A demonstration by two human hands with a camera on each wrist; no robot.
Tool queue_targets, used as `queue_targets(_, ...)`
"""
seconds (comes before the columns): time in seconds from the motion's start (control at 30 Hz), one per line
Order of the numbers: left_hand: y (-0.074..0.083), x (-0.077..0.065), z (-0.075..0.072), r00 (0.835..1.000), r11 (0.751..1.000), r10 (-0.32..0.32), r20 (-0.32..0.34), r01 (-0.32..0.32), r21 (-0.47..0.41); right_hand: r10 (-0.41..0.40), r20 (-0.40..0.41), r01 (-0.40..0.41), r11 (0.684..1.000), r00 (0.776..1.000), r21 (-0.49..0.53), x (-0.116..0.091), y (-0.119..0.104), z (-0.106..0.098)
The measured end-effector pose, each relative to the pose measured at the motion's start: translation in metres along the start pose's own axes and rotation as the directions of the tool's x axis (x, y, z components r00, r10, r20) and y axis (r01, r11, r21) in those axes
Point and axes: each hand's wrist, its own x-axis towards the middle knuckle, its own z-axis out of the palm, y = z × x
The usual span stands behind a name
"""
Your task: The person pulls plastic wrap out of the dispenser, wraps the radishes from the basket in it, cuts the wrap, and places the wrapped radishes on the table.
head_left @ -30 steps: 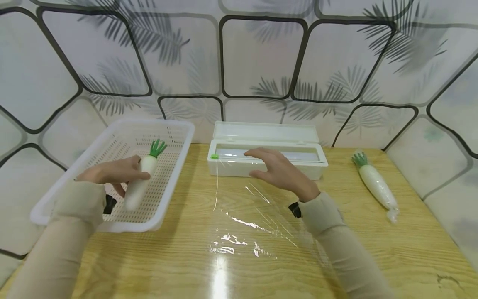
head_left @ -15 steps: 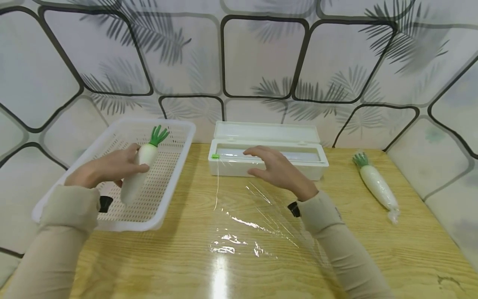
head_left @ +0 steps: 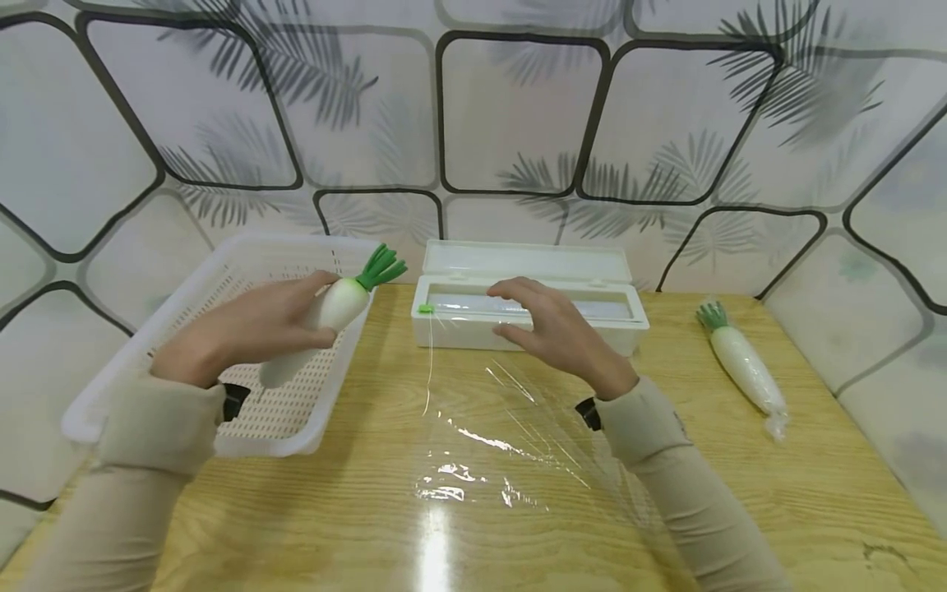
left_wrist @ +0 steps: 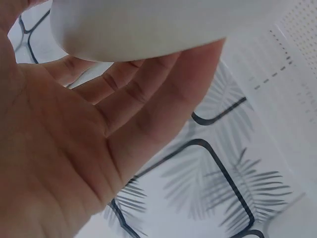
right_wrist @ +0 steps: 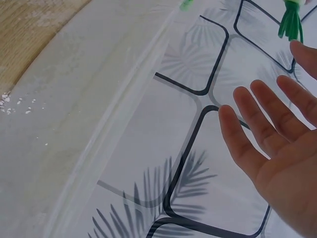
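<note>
My left hand point(head_left: 247, 329) grips a white radish point(head_left: 344, 304) with a green top, tilted above the right side of the white basket point(head_left: 281, 446). In the left wrist view, curled fingers point(left_wrist: 163, 94) support the radish point(left_wrist: 148, 29) from below. My right hand point(head_left: 558, 333) hovers with relaxed, spread fingers in front of the cling film box point(head_left: 459, 333), holding nothing. Its fingers also look apart and free in the right wrist view. Clear cling film point(head_left: 488, 444) stretches from the box over the table, partly beneath my right forearm.
A film-wrapped radish point(head_left: 747, 366) lies at the right of the wooden table point(head_left: 355, 526). The box's lid point(head_left: 525, 261) stands raised at the back, with a green slider point(head_left: 425, 309) at its left front. A patterned wall covering point(head_left: 518, 115) encloses the back and sides.
My left hand has lifted the radish from low in the basket and carried it rightward, tilting its green top to the right. The right hand has hardly moved.
</note>
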Motion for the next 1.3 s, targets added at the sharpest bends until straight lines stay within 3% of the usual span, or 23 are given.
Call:
queue_targets(0.37, 0.029, 0.013, 0.014, 0.993, 0.993, 0.115, -0.015, -0.115, -0.005, -0.01, -0.089, 0.012, 1.0, 0.996, 0.024, 0.005, -0.006, 0.0)
queue_targets(0.6, 0.04, 0.021, 0.027, 0.984, 0.984, 0.176, -0.006, -0.176, -0.009, -0.007, -0.091, 0.014, 0.997, 0.996, 0.075, 0.01, -0.009, 0.002)
queue_targets(1.0, 0.06, 0.034, 0.042, 0.987, 0.989, 0.139, 0.082, -0.142, 0.032, -0.097, -0.089, 0.106, 0.988, 0.991, 0.109, 0.011, -0.011, 0.006)
queue_targets(1.3, 0.064, 0.032, 0.051, 0.991, 0.992, 0.129, 0.034, -0.129, 0.005, -0.138, -0.178, 0.167, 0.973, 0.974, 0.16, 0.002, -0.003, 0.002)
